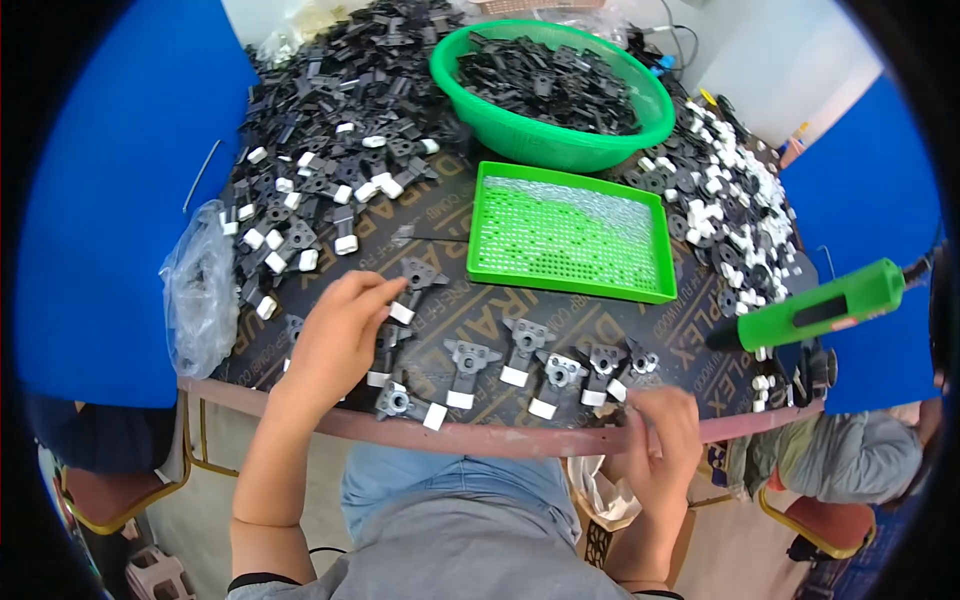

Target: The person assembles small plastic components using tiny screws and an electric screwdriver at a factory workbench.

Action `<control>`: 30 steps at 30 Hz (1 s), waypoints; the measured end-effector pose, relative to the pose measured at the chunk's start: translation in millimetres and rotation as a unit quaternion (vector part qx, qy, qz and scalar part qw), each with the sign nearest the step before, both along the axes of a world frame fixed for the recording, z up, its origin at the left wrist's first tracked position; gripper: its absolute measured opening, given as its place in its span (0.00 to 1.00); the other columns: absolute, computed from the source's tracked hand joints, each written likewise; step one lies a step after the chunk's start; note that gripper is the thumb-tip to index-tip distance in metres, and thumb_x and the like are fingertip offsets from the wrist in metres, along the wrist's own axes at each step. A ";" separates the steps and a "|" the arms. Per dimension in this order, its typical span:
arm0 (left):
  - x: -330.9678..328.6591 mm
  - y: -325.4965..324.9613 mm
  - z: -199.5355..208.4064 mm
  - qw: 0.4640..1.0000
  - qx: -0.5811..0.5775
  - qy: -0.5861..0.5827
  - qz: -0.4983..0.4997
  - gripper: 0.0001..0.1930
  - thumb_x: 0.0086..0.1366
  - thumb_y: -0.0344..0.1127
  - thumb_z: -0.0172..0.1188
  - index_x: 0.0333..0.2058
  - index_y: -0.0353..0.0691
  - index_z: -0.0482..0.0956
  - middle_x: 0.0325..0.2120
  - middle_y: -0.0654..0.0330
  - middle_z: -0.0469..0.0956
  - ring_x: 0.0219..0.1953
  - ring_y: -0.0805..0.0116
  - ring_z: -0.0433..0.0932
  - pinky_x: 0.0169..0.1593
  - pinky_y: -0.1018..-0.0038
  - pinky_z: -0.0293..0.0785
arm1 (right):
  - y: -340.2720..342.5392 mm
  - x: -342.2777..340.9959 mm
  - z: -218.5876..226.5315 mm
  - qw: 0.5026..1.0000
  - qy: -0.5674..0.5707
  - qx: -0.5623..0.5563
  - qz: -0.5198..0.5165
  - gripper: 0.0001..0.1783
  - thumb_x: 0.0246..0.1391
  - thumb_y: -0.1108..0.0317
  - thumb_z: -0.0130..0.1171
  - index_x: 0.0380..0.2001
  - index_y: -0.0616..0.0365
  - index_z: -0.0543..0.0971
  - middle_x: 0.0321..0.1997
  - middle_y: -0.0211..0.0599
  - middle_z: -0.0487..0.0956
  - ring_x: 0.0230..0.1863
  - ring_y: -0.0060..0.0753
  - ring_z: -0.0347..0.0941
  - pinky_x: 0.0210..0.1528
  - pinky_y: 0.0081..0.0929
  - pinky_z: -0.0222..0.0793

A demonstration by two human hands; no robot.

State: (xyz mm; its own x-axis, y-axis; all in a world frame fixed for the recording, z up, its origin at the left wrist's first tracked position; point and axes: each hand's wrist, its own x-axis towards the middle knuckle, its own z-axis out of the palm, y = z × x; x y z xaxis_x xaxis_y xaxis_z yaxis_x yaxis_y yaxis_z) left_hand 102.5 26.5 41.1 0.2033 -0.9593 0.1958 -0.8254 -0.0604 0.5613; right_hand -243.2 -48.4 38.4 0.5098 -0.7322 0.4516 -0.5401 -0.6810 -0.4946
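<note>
My left hand (340,335) reaches over the table's left side, its fingertips pinched on a black plastic part (422,272) with a white block at its lower end. Close to the front edge, my right hand (668,430) is curled, fingertips beside the white end of another black part (643,358). What sits between those fingers, if anything, is hidden. Between the hands several like parts lie in a loose row, among them a winged black part (468,362) and a second one (528,338), white ends mostly toward me. Another part (393,398) lies tilted below my left hand.
A green perforated tray (572,292) holds small silvery pieces. Behind it stands a green basket (490,125) full of black parts. Black pieces (340,85) heap at the left, white pieces (755,190) at the right. A corded green power tool (825,308) hangs over the right side.
</note>
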 end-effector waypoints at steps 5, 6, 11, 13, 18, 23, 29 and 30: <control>-68.1 18.3 7.1 0.994 -0.060 -0.089 -0.006 0.24 0.61 0.30 0.63 0.56 0.34 0.73 0.45 0.49 0.75 0.45 0.48 0.73 0.48 0.59 0.70 | -4.0 4.8 -8.8 0.990 0.108 0.053 -0.077 0.40 0.41 0.63 0.75 0.60 0.53 0.73 0.67 0.48 0.65 0.66 0.57 0.58 0.66 0.48 0.56; -82.6 21.5 6.7 0.994 -0.063 -0.086 -0.013 0.24 0.61 0.30 0.63 0.56 0.34 0.73 0.45 0.49 0.75 0.45 0.48 0.73 0.48 0.59 0.70 | -5.7 5.6 -13.1 0.990 0.107 0.058 -0.070 0.40 0.42 0.63 0.74 0.61 0.51 0.72 0.68 0.49 0.64 0.66 0.58 0.58 0.66 0.48 0.56; -106.2 15.9 -13.2 0.990 0.050 -0.128 0.032 0.31 0.59 0.33 0.67 0.60 0.33 0.68 0.46 0.49 0.72 0.45 0.50 0.71 0.49 0.60 0.67 | -19.9 -6.2 -21.2 0.988 0.112 0.098 -0.045 0.36 0.44 0.72 0.70 0.61 0.50 0.72 0.71 0.44 0.63 0.68 0.57 0.58 0.68 0.47 0.56; -108.8 12.8 -17.1 0.995 0.055 -0.074 0.031 0.32 0.59 0.36 0.67 0.61 0.35 0.67 0.45 0.49 0.71 0.46 0.46 0.70 0.50 0.56 0.66 | -26.8 -17.2 -20.6 0.988 0.105 0.109 -0.023 0.36 0.45 0.75 0.68 0.61 0.49 0.72 0.72 0.43 0.63 0.69 0.57 0.58 0.69 0.46 0.56; -109.1 36.3 -3.2 0.992 -0.022 -0.105 0.060 0.32 0.59 0.36 0.68 0.61 0.37 0.68 0.40 0.49 0.71 0.41 0.48 0.71 0.45 0.58 0.68 | -33.3 -33.8 -8.7 0.985 0.108 0.135 0.023 0.38 0.42 0.76 0.69 0.61 0.52 0.72 0.73 0.46 0.60 0.73 0.58 0.54 0.71 0.46 0.54; -94.3 65.6 2.6 0.983 0.122 -0.089 0.106 0.24 0.58 0.37 0.69 0.53 0.40 0.75 0.32 0.53 0.69 0.33 0.51 0.72 0.37 0.62 0.69 | -24.5 -12.8 -1.9 0.988 0.047 0.142 0.029 0.41 0.38 0.68 0.75 0.60 0.54 0.72 0.72 0.48 0.61 0.71 0.59 0.56 0.70 0.47 0.54; -95.4 68.3 -4.3 0.998 0.041 -0.039 0.041 0.19 0.55 0.25 0.64 0.47 0.38 0.76 0.39 0.51 0.68 0.41 0.51 0.71 0.42 0.62 0.71 | -27.2 6.4 -15.7 0.989 0.125 0.076 0.010 0.37 0.43 0.68 0.72 0.60 0.51 0.73 0.70 0.46 0.64 0.71 0.58 0.56 0.70 0.49 0.53; -93.1 66.6 -3.5 0.998 0.036 -0.036 0.036 0.19 0.55 0.25 0.64 0.47 0.38 0.76 0.39 0.51 0.68 0.41 0.51 0.71 0.42 0.62 0.71 | -29.6 4.8 -17.0 0.989 0.127 0.071 0.004 0.37 0.43 0.68 0.72 0.60 0.51 0.73 0.70 0.46 0.64 0.71 0.58 0.56 0.70 0.49 0.53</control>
